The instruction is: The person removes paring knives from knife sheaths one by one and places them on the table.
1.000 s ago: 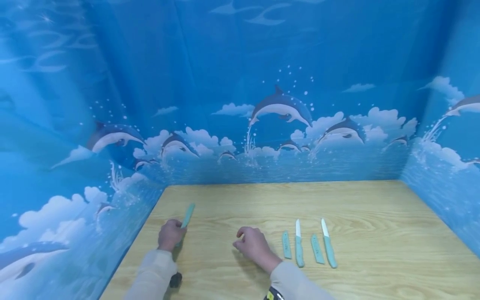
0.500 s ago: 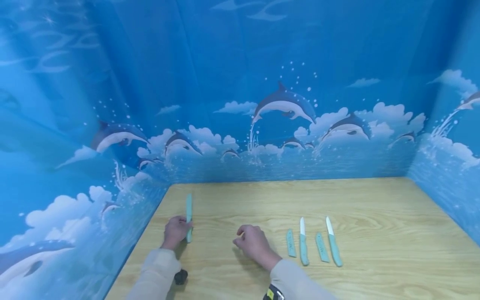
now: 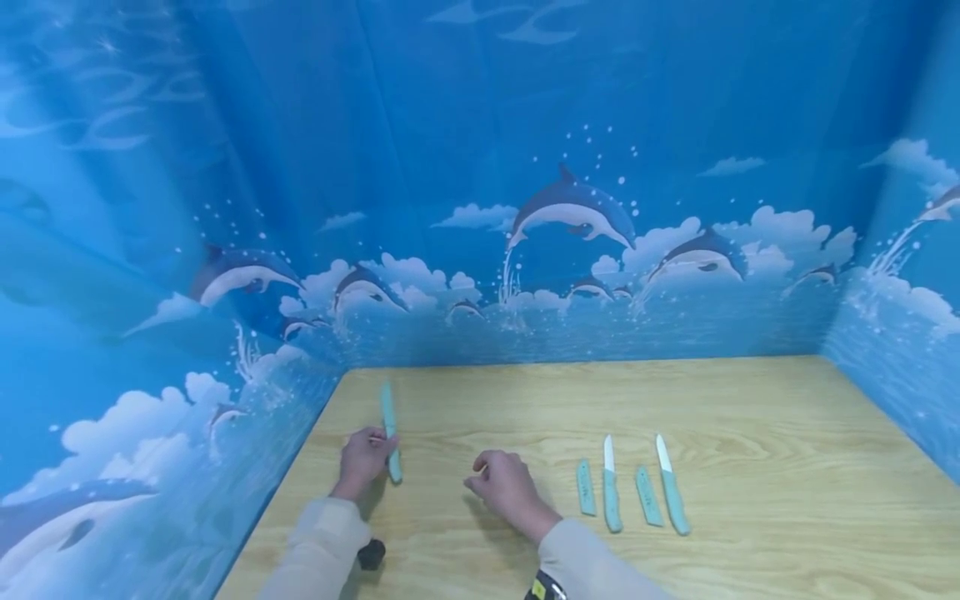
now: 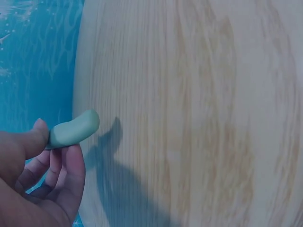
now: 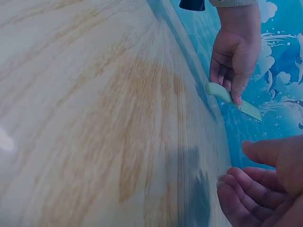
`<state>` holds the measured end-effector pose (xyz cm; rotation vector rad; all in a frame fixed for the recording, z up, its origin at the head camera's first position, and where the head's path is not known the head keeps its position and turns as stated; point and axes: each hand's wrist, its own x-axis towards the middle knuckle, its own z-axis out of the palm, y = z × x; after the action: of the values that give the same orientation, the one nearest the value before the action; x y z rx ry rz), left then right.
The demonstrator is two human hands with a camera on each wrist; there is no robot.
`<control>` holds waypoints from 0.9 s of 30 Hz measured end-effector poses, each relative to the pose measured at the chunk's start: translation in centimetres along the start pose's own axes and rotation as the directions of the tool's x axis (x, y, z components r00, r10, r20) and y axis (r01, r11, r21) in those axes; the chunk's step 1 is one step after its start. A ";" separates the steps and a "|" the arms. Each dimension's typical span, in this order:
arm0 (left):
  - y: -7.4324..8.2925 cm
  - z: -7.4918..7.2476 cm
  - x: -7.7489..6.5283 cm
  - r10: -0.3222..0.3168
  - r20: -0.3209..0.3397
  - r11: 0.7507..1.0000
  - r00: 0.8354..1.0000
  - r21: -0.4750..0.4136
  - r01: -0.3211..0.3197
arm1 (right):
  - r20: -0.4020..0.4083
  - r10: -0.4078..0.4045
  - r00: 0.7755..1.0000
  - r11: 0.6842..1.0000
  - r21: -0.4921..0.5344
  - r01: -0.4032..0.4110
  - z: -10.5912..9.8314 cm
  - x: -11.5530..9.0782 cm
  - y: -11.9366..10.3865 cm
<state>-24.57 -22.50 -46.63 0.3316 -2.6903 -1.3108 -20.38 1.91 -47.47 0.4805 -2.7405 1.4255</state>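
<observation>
My left hand [image 3: 365,461] pinches a mint-green sheathed paring knife [image 3: 388,407] above the left part of the table. Its tip points away from me in the head view. In the left wrist view, the rounded knife handle [image 4: 75,130] sticks out between thumb and fingers. The right wrist view shows the sheath [image 5: 251,111] covering the blade on the other side of the grip. My right hand [image 3: 508,490] stays low near the table's middle, fingers loosely bent and holding nothing.
Right of my right hand lie two unsheathed knives [image 3: 611,500] [image 3: 673,500] with mint-green handles, blades pointing away. Each has a loose sheath [image 3: 586,487] [image 3: 648,496] on its left. Blue dolphin-print curtains [image 3: 480,167] enclose the wooden table [image 3: 735,408] at the back and sides.
My left hand has moved a little to the right with the knife. The knife has swung from leaning right to leaning slightly left at its tip. My right hand stays in place.
</observation>
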 end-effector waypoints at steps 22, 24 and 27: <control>2.3 1.8 -0.8 -0.082 0.220 0.945 0.972 -0.291 0.146 | 0.025 0.020 0.999 1.000 -0.010 -0.020 -0.2 0.3 0.0; 2.5 2.0 -0.9 -0.064 0.234 0.944 0.970 -0.302 0.135 | 0.027 0.026 0.999 1.000 -0.005 -0.026 -0.1 0.2 0.1; 2.8 2.1 -1.0 -0.043 0.243 0.947 0.969 -0.299 0.117 | 0.029 0.011 1.000 1.000 -0.002 -0.011 0.1 0.1 0.0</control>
<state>-24.44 -19.04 -45.75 0.2672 -2.6085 -1.8765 -20.48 1.76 -47.55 0.4906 -2.7712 1.4302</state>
